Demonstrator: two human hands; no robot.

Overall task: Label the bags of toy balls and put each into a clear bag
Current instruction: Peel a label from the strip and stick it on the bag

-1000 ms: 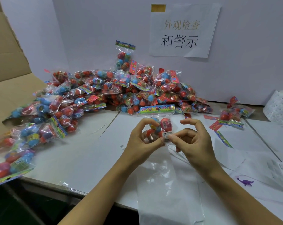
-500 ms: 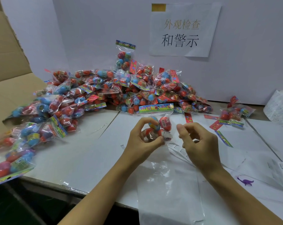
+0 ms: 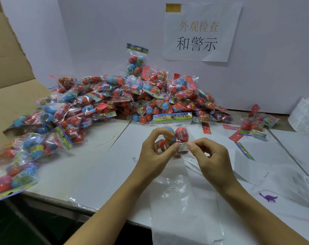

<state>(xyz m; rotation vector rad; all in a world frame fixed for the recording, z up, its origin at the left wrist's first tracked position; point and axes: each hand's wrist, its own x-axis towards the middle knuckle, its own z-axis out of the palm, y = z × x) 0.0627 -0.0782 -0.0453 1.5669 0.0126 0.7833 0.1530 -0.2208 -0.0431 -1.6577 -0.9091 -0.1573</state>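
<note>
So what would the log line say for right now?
step: labelling | left hand: holds ball bag | right hand: presses label on | clear bag: flat on table, not used

White table (image 3: 100,167); big pile of ball bags (image 3: 132,99) along the back (spilling left); clear bag (image 3: 183,206) flat at the front; label sheets (image 3: 306,115) far right; purple dino (image 3: 268,198) sticker.
</note>
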